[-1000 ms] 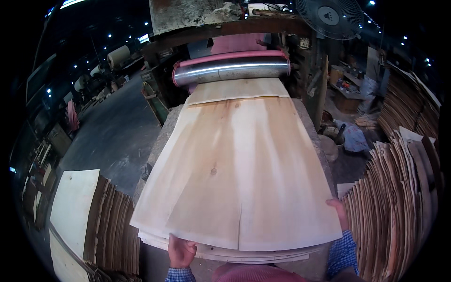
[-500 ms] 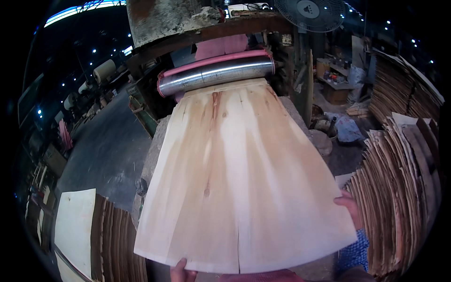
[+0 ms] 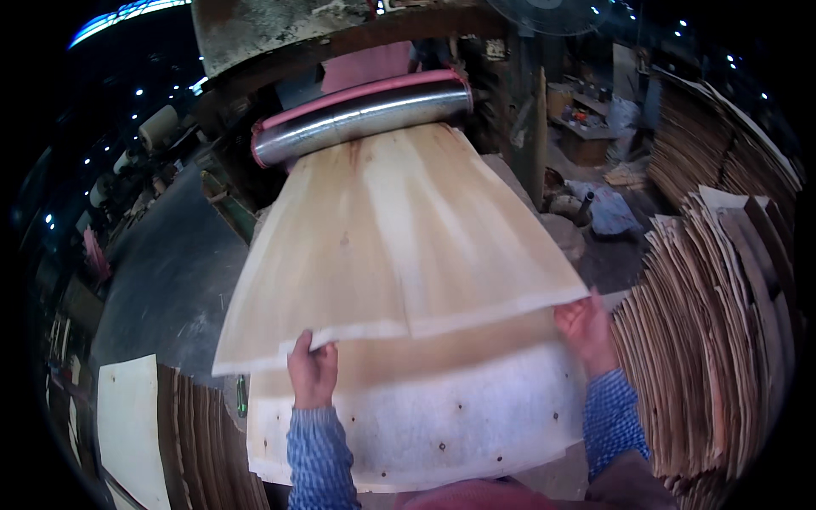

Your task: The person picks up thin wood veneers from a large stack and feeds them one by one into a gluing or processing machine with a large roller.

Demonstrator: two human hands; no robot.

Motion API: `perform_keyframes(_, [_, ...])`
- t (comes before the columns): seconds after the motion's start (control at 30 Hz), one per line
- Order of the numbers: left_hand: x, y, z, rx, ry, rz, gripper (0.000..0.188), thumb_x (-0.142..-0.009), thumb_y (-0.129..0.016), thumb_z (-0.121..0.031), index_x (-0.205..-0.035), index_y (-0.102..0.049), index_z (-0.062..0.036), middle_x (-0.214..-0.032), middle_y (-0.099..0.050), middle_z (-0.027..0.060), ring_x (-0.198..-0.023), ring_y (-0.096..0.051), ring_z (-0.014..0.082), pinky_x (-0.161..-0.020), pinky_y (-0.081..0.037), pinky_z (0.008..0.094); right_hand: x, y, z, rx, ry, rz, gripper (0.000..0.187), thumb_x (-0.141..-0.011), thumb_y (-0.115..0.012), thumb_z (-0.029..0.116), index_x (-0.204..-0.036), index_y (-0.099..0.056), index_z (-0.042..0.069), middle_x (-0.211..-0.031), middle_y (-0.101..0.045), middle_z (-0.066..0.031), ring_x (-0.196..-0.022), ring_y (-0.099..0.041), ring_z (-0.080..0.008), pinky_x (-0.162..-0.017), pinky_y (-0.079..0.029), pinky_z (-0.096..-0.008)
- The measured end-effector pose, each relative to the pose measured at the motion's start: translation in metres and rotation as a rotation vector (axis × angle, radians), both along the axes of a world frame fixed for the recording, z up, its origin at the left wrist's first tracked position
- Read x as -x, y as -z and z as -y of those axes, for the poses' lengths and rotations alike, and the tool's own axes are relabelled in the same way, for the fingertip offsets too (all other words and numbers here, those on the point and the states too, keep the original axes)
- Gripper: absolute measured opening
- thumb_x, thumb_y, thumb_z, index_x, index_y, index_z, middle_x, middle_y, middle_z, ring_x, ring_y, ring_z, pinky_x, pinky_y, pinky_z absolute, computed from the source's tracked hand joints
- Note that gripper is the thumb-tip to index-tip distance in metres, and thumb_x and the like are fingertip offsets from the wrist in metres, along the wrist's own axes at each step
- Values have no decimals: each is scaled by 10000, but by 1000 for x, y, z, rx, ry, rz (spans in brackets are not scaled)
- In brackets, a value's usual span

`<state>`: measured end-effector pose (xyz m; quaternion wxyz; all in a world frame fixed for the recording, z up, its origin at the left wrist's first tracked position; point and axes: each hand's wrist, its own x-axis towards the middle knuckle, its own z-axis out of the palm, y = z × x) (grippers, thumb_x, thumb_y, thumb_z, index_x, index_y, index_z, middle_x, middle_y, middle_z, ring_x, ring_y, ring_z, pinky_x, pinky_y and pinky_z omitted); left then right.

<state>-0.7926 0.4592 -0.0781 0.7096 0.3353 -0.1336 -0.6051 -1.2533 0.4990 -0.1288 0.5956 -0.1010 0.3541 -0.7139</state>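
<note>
A broad tan-and-cream wood veneer sheet (image 3: 374, 246) runs from a shiny metal roller (image 3: 365, 116) toward me, its far end at the roller's underside. My left hand (image 3: 313, 367) pinches the near edge, thumb on top. At the right corner of that edge, my right hand (image 3: 586, 330) has its fingers closed round the sheet. The near edge is lifted above a second, paler sheet (image 3: 408, 416) with small dark knots, which lies flat below. A pink roller (image 3: 357, 99) sits right behind the metal one.
Upright stacks of veneer stand at my right (image 3: 705, 340) and my lower left (image 3: 183, 433). Farther right are another veneer pile (image 3: 722, 140) and a cluttered low table (image 3: 586, 132). A rusty machine frame (image 3: 340, 42) spans above the rollers. Grey floor (image 3: 170, 263) stretches along the left.
The veneer sheet has moved away from me into the rollers, baring the paler sheet beneath. Both hands have travelled forward with its near edge. The view has shifted slightly.
</note>
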Motion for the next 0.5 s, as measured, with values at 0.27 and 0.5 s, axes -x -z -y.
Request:
perform_keyframes(0.27, [-17,84,157,-160,93,215,239,-970,-496,-205,-1009,-508,31,-828,-621,114,-698,-643,250,-612,-574,302,-35,66,-141,-354,26,-1895,482,-806,-617,126,-1246,-509,-36,-1320,-489,-258,-1240,-463,-392,-1055,-364,-429])
perform_keyframes(0.5, [-3,123,29,-245,368,350,502,-931,-545,-270,-1377,-399,-90,-1125,-587,49,-964,-565,204,-812,-462,357,-19,3,-136,-507,-214,-1821,403,-797,-649,163,-1153,-581,-12,-1122,-635,-190,-1022,-624,-320,-893,-482,-401])
